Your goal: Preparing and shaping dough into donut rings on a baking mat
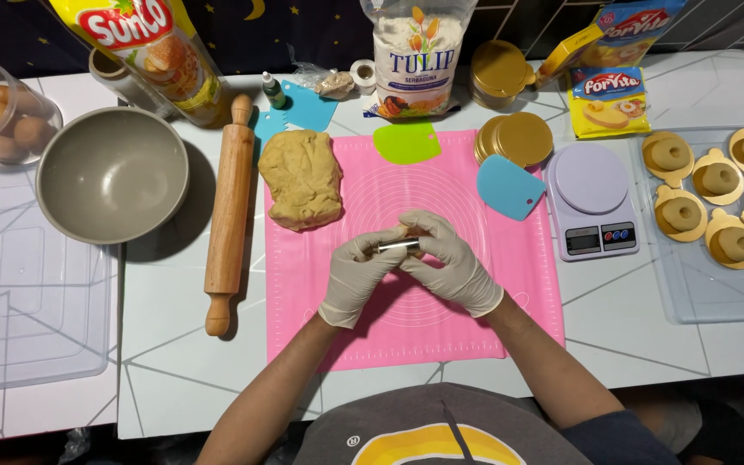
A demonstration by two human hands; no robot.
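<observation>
Both of my hands wear pale gloves and meet over the middle of a pink silicone mat. My left hand and my right hand together grip a small shiny metal cylinder, held level between the fingertips. A bit of tan dough seems to sit at the cylinder's far end, mostly hidden by my fingers. A large lump of tan dough lies at the mat's far left corner, apart from my hands.
A wooden rolling pin lies left of the mat beside a grey bowl. A green scraper, a blue scraper, gold lids and a kitchen scale lie around it. A tray of shaped dough pieces stands right. A flour bag stands behind.
</observation>
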